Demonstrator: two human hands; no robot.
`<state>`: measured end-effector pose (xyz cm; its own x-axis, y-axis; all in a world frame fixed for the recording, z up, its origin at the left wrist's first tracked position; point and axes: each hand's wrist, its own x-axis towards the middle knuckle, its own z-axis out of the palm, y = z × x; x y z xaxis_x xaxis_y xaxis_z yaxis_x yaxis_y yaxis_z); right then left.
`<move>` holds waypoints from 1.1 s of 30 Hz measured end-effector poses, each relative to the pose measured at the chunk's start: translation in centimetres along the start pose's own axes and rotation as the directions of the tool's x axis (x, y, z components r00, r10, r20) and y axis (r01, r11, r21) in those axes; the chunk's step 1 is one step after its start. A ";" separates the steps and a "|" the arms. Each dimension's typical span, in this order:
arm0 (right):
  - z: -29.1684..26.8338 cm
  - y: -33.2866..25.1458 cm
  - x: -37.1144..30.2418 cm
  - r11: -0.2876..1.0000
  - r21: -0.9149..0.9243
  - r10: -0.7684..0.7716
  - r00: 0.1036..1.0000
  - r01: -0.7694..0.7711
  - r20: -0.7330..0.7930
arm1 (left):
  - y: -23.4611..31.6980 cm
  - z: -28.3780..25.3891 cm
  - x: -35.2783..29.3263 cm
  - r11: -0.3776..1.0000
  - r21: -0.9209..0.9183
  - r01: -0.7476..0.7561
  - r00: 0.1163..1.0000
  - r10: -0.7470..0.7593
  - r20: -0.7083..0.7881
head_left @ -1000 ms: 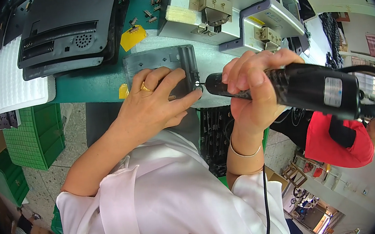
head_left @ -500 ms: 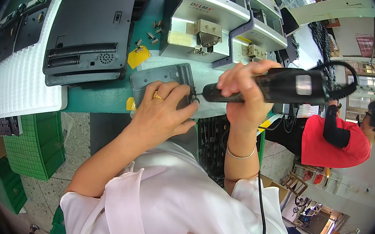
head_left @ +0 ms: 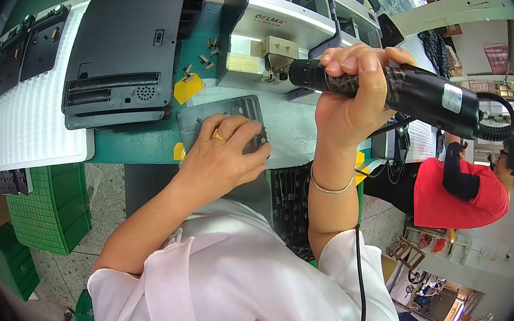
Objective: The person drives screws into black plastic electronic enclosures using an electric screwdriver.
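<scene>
A small dark grey plastic casing (head_left: 192,118) lies at the near edge of the bench, with my left hand (head_left: 224,151) bent over it. Its fingers grip the casing's right side, and that hand wears a ring. My right hand (head_left: 357,95) is wrapped round a black electric screwdriver (head_left: 433,97) with a coiled cord. The driver's nose is up at the metal outlet block (head_left: 277,50) of a screw feeder (head_left: 301,19). Whether its bit touches a screw cannot be made out.
A large dark housing (head_left: 120,46) rests on a white foam sheet (head_left: 38,134) at left. Several small parts (head_left: 205,60) lie beside a yellow label (head_left: 188,89). Green crates (head_left: 53,206) stand below the bench's left edge. A person in red (head_left: 457,191) is at right.
My right hand has lifted the screwdriver away from the casing, up and to the right, its nose now at the screw feeder. My left hand stays on the casing.
</scene>
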<state>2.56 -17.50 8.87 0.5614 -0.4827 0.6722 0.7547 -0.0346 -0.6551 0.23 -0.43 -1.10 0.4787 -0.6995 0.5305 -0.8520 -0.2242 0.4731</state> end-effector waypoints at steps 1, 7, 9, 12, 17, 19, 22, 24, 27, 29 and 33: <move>0.0 0.1 0.0 1.000 0.010 0.015 1.000 -0.015 -0.003 | 0.0 0.0 0.0 1.000 -0.001 0.000 1.000 0.000 -0.001; -0.1 0.4 0.9 0.997 0.053 0.049 0.988 -0.057 0.146 | -0.2 -0.4 0.0 0.999 -0.042 0.019 0.999 -0.017 0.048; -0.2 0.8 1.9 0.996 0.074 0.020 0.928 -0.051 0.371 | -0.2 -0.4 0.0 0.998 -0.057 0.023 0.998 -0.019 0.061; 0.3 0.5 3.0 0.981 -0.090 0.192 0.851 -0.170 0.489 | -0.1 -0.6 0.1 0.997 -0.076 0.030 0.996 -0.024 0.084; 1.6 0.3 4.1 0.902 -0.018 0.420 0.865 -0.432 0.274 | -0.2 -0.7 0.1 0.999 -0.051 0.018 0.993 -0.012 0.115; 1.4 -0.7 3.5 0.885 0.046 0.451 0.878 -0.464 0.160 | -0.2 -0.7 0.1 0.998 -0.056 0.022 0.992 -0.015 0.123; -2.2 -1.8 1.4 0.934 0.011 0.341 0.899 -0.357 0.273 | -0.1 -0.8 0.1 0.996 -0.080 0.050 0.991 -0.039 0.128; -3.5 -3.3 -0.3 0.920 0.093 0.330 0.882 -0.380 0.338 | -0.3 -0.7 0.1 0.995 -0.087 0.054 0.993 -0.043 0.114; -4.5 -4.8 -3.2 0.909 0.106 0.357 0.886 -0.402 0.297 | -0.4 -0.6 0.3 0.995 -0.084 0.054 0.993 -0.045 0.107; -4.3 -4.8 -4.8 0.920 0.116 0.338 0.907 -0.375 0.252 | -0.5 -0.5 0.2 0.995 -0.083 0.048 0.994 -0.039 0.101; -4.0 -4.8 -6.3 0.934 0.091 0.324 0.926 -0.346 0.196 | -0.7 -0.3 0.0 0.999 -0.036 0.030 0.995 -0.026 0.095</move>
<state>-5.95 -17.76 6.36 0.8303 -0.2869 0.4778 0.5417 0.2145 -0.8127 0.88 -0.11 -1.22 0.4787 -0.7548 0.4486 -0.8292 -0.2206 0.5136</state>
